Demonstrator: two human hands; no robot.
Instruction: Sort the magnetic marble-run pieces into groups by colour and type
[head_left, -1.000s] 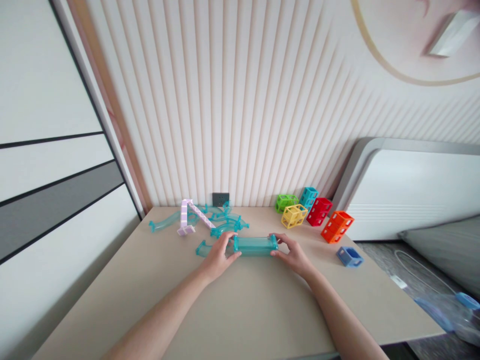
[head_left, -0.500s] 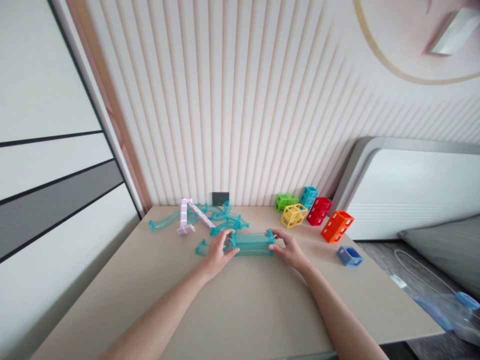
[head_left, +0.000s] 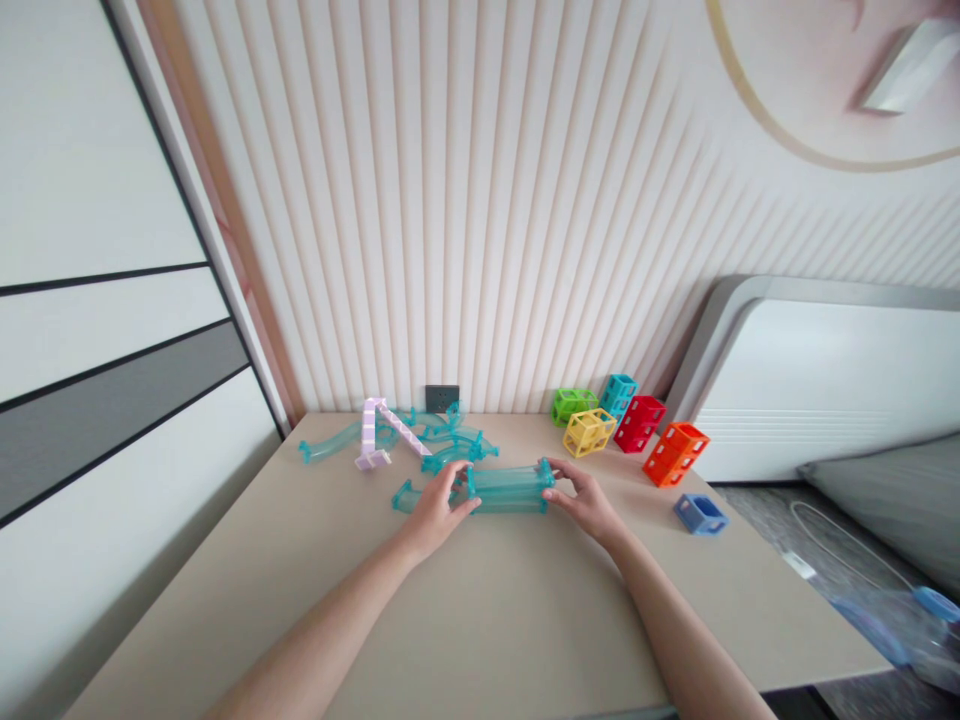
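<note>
Comparing with a second back, I see very little movement: the straight track piece (head_left: 511,487) drifted a touch to the left and has come back to the right, while both hands stayed at its ends. I read that as small adjusting of the piece, not real carrying; the hold has not been given up. My left hand (head_left: 435,510) is curled round the left end, thumb on the near side and fingers over the top. My right hand (head_left: 589,503) pinches the right end between thumb and fingertips, partly closed, with nothing else in it. The piece lies crosswise near the middle of the table (head_left: 487,620), resting on it or just off it, I cannot tell which. It is see-through blue-green plastic, a long shallow channel with raised side walls and a thicker collar at each end; it may be two layers, but the blur hides that. A short curved piece (head_left: 405,495) lies just beside my left hand, a heap of curved pieces (head_left: 450,440) and a lilac ramp (head_left: 379,430) sit behind, and an orange block (head_left: 675,452) stands well to the right
</note>
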